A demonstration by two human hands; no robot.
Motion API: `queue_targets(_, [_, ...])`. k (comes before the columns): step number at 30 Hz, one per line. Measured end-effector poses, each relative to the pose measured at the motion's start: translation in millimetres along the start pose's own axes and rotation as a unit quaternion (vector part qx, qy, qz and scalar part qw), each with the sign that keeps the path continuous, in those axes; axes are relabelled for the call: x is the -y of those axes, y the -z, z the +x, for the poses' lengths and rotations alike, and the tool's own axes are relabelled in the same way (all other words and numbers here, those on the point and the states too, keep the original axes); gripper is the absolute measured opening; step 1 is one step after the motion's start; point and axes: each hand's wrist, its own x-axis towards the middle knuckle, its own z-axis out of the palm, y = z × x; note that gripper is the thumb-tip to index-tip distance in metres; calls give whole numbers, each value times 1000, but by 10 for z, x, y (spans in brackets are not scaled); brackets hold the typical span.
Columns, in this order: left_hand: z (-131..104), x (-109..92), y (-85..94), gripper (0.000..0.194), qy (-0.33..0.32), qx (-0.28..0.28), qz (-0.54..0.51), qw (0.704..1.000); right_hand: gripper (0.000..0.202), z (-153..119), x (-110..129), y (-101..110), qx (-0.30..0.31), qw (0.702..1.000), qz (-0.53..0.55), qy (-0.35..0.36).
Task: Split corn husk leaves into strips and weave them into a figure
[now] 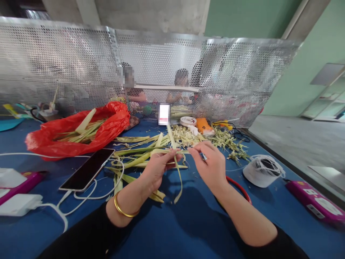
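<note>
"What are you holding?"

"Working from afar, I have the left hand point(159, 165) pinching pale leaf strips point(171, 139) above the blue surface point(194, 233), mid-scene; the right hand point(211, 162) pinches their thin end, just to the right."

"And around them?"

"A red bag point(118, 112) lies far left, a white roll point(258, 176) right."

The left sleeve point(83, 233) is black with a small pale fleck point(107, 251) on it, and the right sleeve point(277, 246) is black too. A slim, smooth, round gold bangle point(122, 213) circles the left wrist point(137, 194).
</note>
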Motion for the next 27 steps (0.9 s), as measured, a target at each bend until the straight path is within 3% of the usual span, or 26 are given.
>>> queue_targets(5, [35, -28, 20, 24, -50, -23, 3, 998, 22, -126, 78, -166, 178, 983, -16, -30])
queue_targets(9, [24, 15, -22, 22, -71, -56, -2, 996, 33, -200, 79, -275, 230, 970, 47, -60])
queue_targets(13, [52, 58, -15, 21, -90, -52, 22, 994, 34, -210, 116, -231, 266, 959, 76, -61])
queue_targets(16, [69, 40, 12, 24, -89, -46, 50, 994, 30, -171, 123, -157, 222, 975, -3, -4])
queue_targets(20, [23, -9, 10, 28, -93, -8, 100, 991, 19, -40, 25, -49, 40, 996, -57, 54])
queue_targets(21, [3, -14, 0, 28, -91, 6, 110, 990, 23, -5, -13, -33, 23, 996, -60, 57])
queue_targets(23, [-34, -13, -28, 29, -81, 22, 119, 989, 24, 45, -84, -27, 54, 997, -44, 41])
queue_targets(27, [-46, -3, -69, 25, -88, 0, 138, 987, 19, 47, -143, -74, 139, 988, 42, -58])
